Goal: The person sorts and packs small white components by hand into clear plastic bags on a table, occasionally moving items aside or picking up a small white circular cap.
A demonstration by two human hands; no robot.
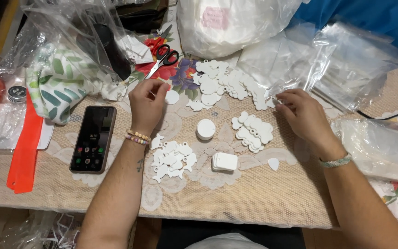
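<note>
Head view: one look down at a table (pixel 263 198) under a beige lace cloth.
White shapes: flat, matte white cut-outs with small holes, sorted by outline into heaps.
Big heap (pixel 229 83): at 12 o'clock from the centre of the table, mixed scalloped pieces, loosely spread.
Cloud-edged pile (pixel 253 131): at 3 o'clock from the round stack, just left of the right hand.
Fish-like pile (pixel 173 160): at 7 o'clock from the round stack, beside the left forearm.
Round stack (pixel 205 129): a short column of discs, near the centre.
Square stack (pixel 225 161): rounded squares, at 5 o'clock from the round stack.
Single disc (pixel 172 97): lies flat, just right of the left fingertips.
Left hand (pixel 147 105): palm down, fingers curled together toward 12 o'clock; whether they pinch a piece cannot be told. Beaded bracelets circle the wrist.
Right hand (pixel 302 115): palm down, fingertips drawn together at the right edge of the big heap, seeming to nip a small white piece. A woven band sits on the wrist.
Phone (pixel 93 138): dark, screen lit, at 9 o'clock from the left hand.
Scissors (pixel 163 59): black-handled, at 12 o'clock from the left hand.
Clear bags (pixel 342 69): crumpled at 1 o'clock from the right hand.
</note>
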